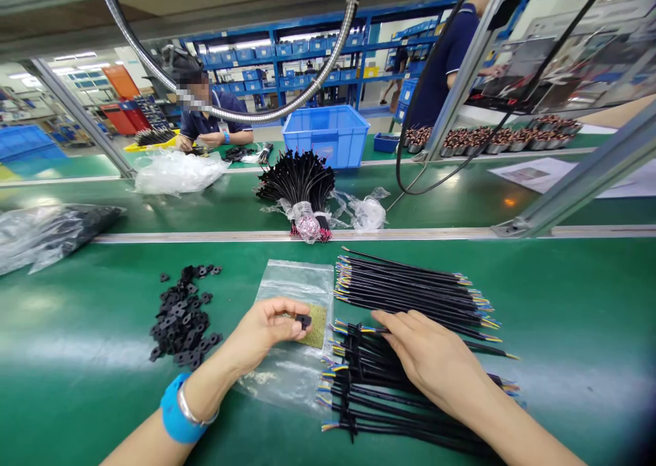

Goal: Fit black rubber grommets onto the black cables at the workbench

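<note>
My left hand (274,322) pinches a small black rubber part (303,321) above a clear plastic bag (294,281) and a yellowish square pad (315,328). My right hand (425,350) lies over the black cables, its thumb and fingers closed near the bare coloured wire end of one cable (373,329). Above it is a row of black cables (404,285) with coloured wire ends. Below, more cables (389,401) carry black parts near their left ends. A pile of small black parts (182,319) sits left of my left hand.
Beyond a metal rail (220,236) stand a bundle of black wires (297,182), crumpled plastic (367,213) and a blue bin (326,134). A plastic bag (51,230) lies at left. A person (212,114) works across the bench; another stands at right. A metal hose hangs overhead.
</note>
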Motion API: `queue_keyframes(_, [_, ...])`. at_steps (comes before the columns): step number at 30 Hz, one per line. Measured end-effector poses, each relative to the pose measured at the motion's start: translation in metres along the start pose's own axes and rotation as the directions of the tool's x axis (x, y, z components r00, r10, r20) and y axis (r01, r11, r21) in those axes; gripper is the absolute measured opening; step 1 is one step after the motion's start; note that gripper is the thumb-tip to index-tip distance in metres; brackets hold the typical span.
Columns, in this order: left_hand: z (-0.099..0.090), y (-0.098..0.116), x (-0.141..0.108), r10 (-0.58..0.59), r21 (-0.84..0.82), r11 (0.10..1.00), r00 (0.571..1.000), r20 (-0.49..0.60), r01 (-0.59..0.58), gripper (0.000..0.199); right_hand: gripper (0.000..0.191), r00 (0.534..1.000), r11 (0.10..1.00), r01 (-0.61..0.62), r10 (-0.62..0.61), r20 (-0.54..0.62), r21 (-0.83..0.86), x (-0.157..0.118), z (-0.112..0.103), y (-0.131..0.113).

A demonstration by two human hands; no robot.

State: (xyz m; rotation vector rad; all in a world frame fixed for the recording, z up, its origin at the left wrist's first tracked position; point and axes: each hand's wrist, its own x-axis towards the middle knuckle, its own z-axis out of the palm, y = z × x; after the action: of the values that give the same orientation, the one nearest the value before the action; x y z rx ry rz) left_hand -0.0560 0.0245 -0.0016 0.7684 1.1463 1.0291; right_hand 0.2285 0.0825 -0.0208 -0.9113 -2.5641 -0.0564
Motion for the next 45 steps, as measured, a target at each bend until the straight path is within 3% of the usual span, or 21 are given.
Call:
queue_keyframes(4, [0.002,-0.005,0.002,0.109,0.196,0.976,0.992,-0.064,-0.095,0.029,0.034,0.996,1.000,-0.013,0.012,-0.090,-0.004,0.003,-0.009,-0.005])
queue_keyframes(6, [0.003,-0.010,0.003,0.218,0.391,0.905,0.972,-0.083,-0.170,0.021,0.036,0.994,1.000,-0.018,0.018,-0.109,0.002,0.003,-0.015,-0.010])
queue_keyframes(8, [0.004,-0.015,0.004,0.388,0.650,0.706,0.921,-0.024,-0.280,0.015,0.034,0.992,0.999,-0.020,0.023,-0.127,0.029,0.002,-0.019,-0.014])
queue_keyframes(10, [0.006,-0.019,0.004,0.534,0.841,0.367,0.831,0.158,-0.396,0.015,0.029,0.988,0.998,-0.031,0.040,-0.150,0.063,0.001,-0.020,-0.017])
queue_keyframes(12, [0.010,-0.021,0.004,0.558,0.894,0.036,0.751,0.352,-0.446,0.016,0.023,0.982,0.993,-0.047,0.065,-0.175,0.106,0.000,-0.021,-0.019])
queue_keyframes(13, [0.013,-0.021,0.003,0.535,0.892,-0.088,0.734,0.418,-0.443,0.014,0.019,0.979,0.990,-0.049,0.073,-0.189,0.131,0.001,-0.021,-0.020])
queue_keyframes(16, [0.024,-0.018,0.003,0.453,0.863,-0.335,0.739,0.499,-0.377,0.007,0.012,0.973,0.979,-0.012,0.059,-0.225,0.205,0.002,-0.022,-0.024])
queue_keyframes(19, [0.033,-0.015,0.004,0.388,0.819,-0.451,0.748,0.539,-0.356,0.010,0.012,0.974,0.966,0.039,0.020,-0.224,0.254,0.003,-0.021,-0.031])
queue_keyframes(21, [0.036,-0.013,0.005,0.360,0.831,-0.411,0.770,0.526,-0.375,0.011,0.015,0.977,0.962,0.060,-0.003,-0.212,0.267,0.003,-0.020,-0.035])
queue_keyframes(22, [0.036,-0.012,0.005,0.364,0.860,-0.327,0.787,0.498,-0.392,0.010,0.016,0.978,0.962,0.069,-0.013,-0.209,0.265,0.003,-0.019,-0.037])
queue_keyframes(23, [0.036,-0.011,0.004,0.382,0.895,-0.186,0.809,0.446,-0.406,0.010,0.016,0.978,0.962,0.077,-0.022,-0.207,0.260,0.003,-0.018,-0.038])
queue_keyframes(25, [0.036,-0.009,0.002,0.399,0.881,0.253,0.873,0.280,-0.399,0.010,0.017,0.977,0.965,0.091,-0.039,-0.210,0.248,0.002,-0.017,-0.039])
queue_keyframes(27, [0.036,-0.007,-0.001,0.318,0.646,0.696,0.941,0.116,-0.315,0.009,0.018,0.974,0.966,0.108,-0.056,-0.221,0.234,0.001,-0.016,-0.040])
queue_keyframes(28, [0.037,-0.007,-0.003,0.259,0.489,0.833,0.963,0.067,-0.258,0.011,0.018,0.972,0.967,0.113,-0.061,-0.225,0.229,0.001,-0.016,-0.040])
queue_keyframes(29, [0.038,-0.007,-0.005,0.209,0.350,0.913,0.977,0.041,-0.210,0.014,0.018,0.971,0.967,0.117,-0.063,-0.231,0.226,0.001,-0.016,-0.040])
queue_keyframes(31, [0.040,-0.008,-0.007,0.152,0.169,0.974,0.988,0.008,-0.151,0.019,0.018,0.969,0.967,0.120,-0.064,-0.240,0.224,0.001,-0.016,-0.040])
queue_keyframes(34, [0.041,-0.010,-0.009,0.109,0.044,0.993,0.994,-0.007,-0.108,0.025,0.017,0.968,0.970,0.110,-0.055,-0.244,0.218,0.002,-0.015,-0.039])
queue_keyframes(45, [0.039,-0.010,-0.010,0.072,-0.122,0.991,0.994,0.082,-0.062,0.029,0.019,0.949,0.962,0.114,-0.031,-0.313,0.250,0.001,-0.018,-0.040])
